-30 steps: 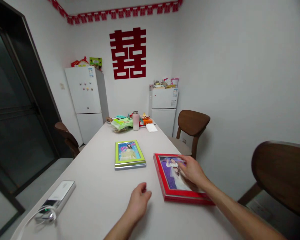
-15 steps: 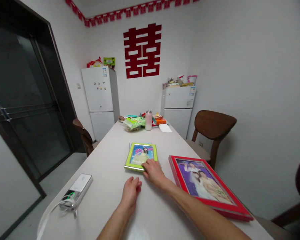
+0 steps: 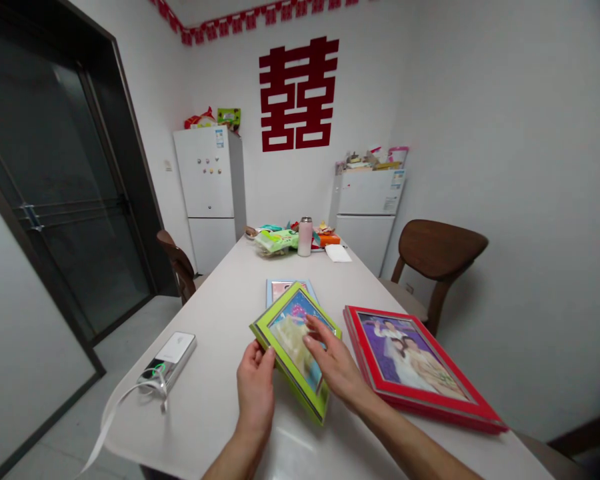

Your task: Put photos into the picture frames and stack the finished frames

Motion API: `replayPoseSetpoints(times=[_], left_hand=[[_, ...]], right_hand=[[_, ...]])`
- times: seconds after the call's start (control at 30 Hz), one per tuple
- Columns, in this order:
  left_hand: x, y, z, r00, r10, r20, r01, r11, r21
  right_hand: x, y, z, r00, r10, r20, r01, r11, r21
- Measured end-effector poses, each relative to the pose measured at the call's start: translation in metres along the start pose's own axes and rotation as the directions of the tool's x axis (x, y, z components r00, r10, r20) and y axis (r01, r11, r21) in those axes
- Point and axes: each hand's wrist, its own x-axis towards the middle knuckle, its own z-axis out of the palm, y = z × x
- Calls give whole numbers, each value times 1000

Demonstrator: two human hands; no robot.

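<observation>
A green photo frame (image 3: 294,350) is tilted up off the white table (image 3: 215,387) in front of me. My left hand (image 3: 255,381) grips its near left edge. My right hand (image 3: 333,360) lies across its picture with the fingers spread and the thumb hidden under the right edge. A light blue frame (image 3: 284,289) lies flat on the table just behind the green one. To the right, a large red photo frame (image 3: 415,363) rests flat, stacked on another red frame.
A white power bank (image 3: 170,355) with a white cable sits at the table's left edge. A pink bottle (image 3: 305,237), snack bags and a tissue stand at the far end. Brown chairs (image 3: 437,257) flank the table. Two white fridges stand against the back wall.
My right hand left the red frame and moved to the green frame. Both hands have lifted the green frame toward me, uncovering the light blue frame beneath.
</observation>
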Motion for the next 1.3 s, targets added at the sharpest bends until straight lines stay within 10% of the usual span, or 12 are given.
replayPoseSetpoints(times=[0.2, 0.4, 0.5, 0.73, 0.9, 1.1, 1.3], left_hand=[[-47, 26, -2, 921, 255, 293, -370, 804, 464], [-64, 9, -15, 518, 291, 804, -847, 304, 436], [-63, -13, -21, 435, 222, 873, -900, 148, 410], [-59, -29, -28, 496, 42, 867, -858, 176, 482], [-57, -32, -27, 545, -27, 838, -816, 211, 537], [-53, -33, -28, 595, -72, 800, -773, 221, 595], [-46, -21, -46, 786, -28, 617, -607, 154, 780]], right_hand=[[-21, -42, -28, 987, 142, -77, -107, 930, 352], [-29, -37, -50, 962, 270, 23, -245, 826, 507], [-35, -19, -46, 957, 277, 88, -285, 834, 473], [-38, 28, -30, 966, 234, 109, -226, 971, -82], [-34, 47, -25, 990, 118, 71, -65, 853, -518], [-33, 49, -22, 990, 37, 137, 55, 792, -608], [-22, 48, -20, 983, -12, 186, 128, 767, -629]])
